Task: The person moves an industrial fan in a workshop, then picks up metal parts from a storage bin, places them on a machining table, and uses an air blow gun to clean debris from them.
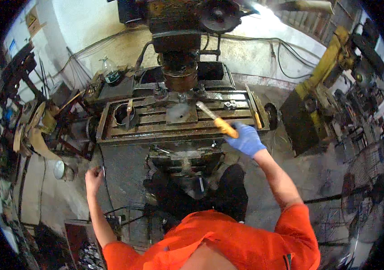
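The operator wore a bright orange-red shirt, which spanned the lower centre of the frame. The neckline was open at the lower edge. The left sleeve and the right sleeve were short, with both forearms bare. A small dark marking was located on the shirt at lower right. The right hand, right of centre, was fitted with a blue glove that ended at the wrist. The left hand, left of centre, was bare. Dark trousers covered the legs, below centre.

Machine workshop: milling machine, slotted metal table, grimy floor.
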A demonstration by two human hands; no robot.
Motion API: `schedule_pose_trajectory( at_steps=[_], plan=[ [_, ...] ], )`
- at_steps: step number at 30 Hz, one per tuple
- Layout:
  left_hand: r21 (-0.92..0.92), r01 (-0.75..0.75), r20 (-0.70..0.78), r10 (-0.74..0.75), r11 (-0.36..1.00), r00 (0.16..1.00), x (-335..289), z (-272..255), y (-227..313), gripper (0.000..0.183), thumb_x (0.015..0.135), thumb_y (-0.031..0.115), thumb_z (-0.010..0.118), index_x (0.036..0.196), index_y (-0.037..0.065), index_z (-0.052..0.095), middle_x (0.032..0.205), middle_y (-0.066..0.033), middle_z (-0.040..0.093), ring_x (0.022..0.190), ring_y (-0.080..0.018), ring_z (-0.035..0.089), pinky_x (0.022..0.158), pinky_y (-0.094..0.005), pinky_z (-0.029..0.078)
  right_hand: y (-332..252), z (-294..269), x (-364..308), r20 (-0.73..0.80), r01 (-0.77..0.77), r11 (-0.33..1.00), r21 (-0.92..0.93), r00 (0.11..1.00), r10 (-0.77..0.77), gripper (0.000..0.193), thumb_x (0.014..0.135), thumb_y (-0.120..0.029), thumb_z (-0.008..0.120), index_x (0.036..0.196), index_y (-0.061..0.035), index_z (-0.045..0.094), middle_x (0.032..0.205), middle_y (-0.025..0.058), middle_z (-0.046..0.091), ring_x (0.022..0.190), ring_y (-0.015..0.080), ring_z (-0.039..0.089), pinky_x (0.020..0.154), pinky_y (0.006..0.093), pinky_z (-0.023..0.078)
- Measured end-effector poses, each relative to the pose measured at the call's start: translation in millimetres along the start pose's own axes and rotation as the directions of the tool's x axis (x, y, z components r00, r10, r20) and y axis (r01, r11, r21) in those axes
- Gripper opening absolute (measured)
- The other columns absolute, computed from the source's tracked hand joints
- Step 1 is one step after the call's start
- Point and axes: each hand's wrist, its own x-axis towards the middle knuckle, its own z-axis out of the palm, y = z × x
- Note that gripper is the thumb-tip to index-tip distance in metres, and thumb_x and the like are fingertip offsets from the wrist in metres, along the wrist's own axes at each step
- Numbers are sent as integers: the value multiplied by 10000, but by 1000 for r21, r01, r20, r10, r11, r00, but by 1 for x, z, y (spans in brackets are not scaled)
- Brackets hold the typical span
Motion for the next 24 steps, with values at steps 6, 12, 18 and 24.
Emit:
schedule_pose_trajectory(
  at_steps=[6,12,18,24],
  plan=[
    [-78,127,70,-122,989,990,-26,-4,-17,259,739,90,617,956,-51,609,582,-124,577,523,-126,535,521,-280,427,-53,30,56,334,-4,939,-344,934,127,358,756,-364,486,833,-58,655,845,130,651,787,287,633,666,404,491],
    [-118,102,84,-92,988,992,-22,-4,5,250,755,93,601,957,-54,606,582,-132,581,505,-143,539,505,-283,419,-57,68,125,329,-108,936,-336,917,224,324,715,-255,500,936,-72,650,928,133,645,865,285,623,722,382,489],
    [-225,186,20,-187,956,982,-37,5,-20,214,763,82,587,926,-55,609,530,-94,534,473,-120,514,473,-277,397,-56,49,86,374,-58,972,-227,917,142,357,731,-336,510,858,-30,644,886,187,632,839,327,614,720,402,482],
    [-615,357,225,-277,703,934,-36,45,68,316,767,72,550,1070,-13,582,961,-87,627,768,-131,594,665,-275,487,-79,39,11,617,354,935,6,735,-282,513,703,-524,575,705,-12,616,660,210,591,639,380,584,611,443,455]
  ],
)
